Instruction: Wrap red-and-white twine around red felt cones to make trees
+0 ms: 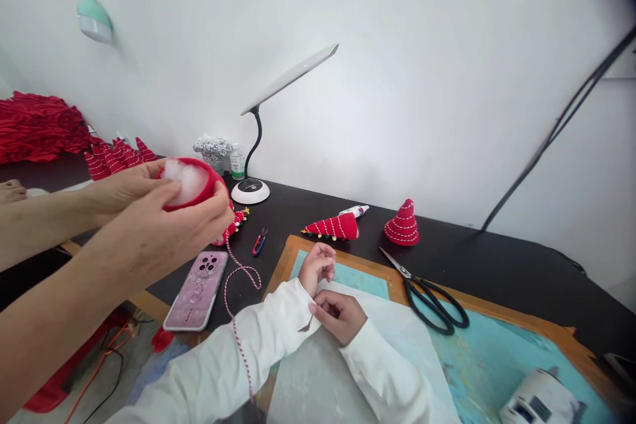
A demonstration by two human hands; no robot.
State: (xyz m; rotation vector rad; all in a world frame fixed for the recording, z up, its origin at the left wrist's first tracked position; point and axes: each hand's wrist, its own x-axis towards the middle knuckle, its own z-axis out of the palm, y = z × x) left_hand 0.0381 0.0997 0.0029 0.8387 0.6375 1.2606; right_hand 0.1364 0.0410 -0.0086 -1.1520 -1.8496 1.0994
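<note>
Spanning the view is a dark tabletop point(472, 258) below a white wall point(397, 79), and on it lies a wooden-framed board point(397, 289) with a teal face, partly covered by a sheet of translucent white paper point(397, 344). The person's own white-sleeved arms come in from the bottom edge and cross over that sheet, with both hands close together near the board's upper side. The left hand point(315, 266) is loosely curled, narrow rather than spread, just above the sheet's top edge over the teal. The right hand point(338, 317) curls on the paper just beside it, close to the left cuff (whether either hand pinches anything thin cannot be told).

Just right of the hands, black-handled scissors point(432, 305) lie open across the board's frame. Off to the left, a co-worker's bare left hand point(124, 187) and right hand point(183, 225) cup a red felt cone point(216, 182) packed with white stuffing point(187, 180), well apart from the person's hands. A phone in a pink case point(196, 291) lies near a red-and-white twine point(242, 271), and a striped red cone point(401, 226) stands on the tabletop.
</note>
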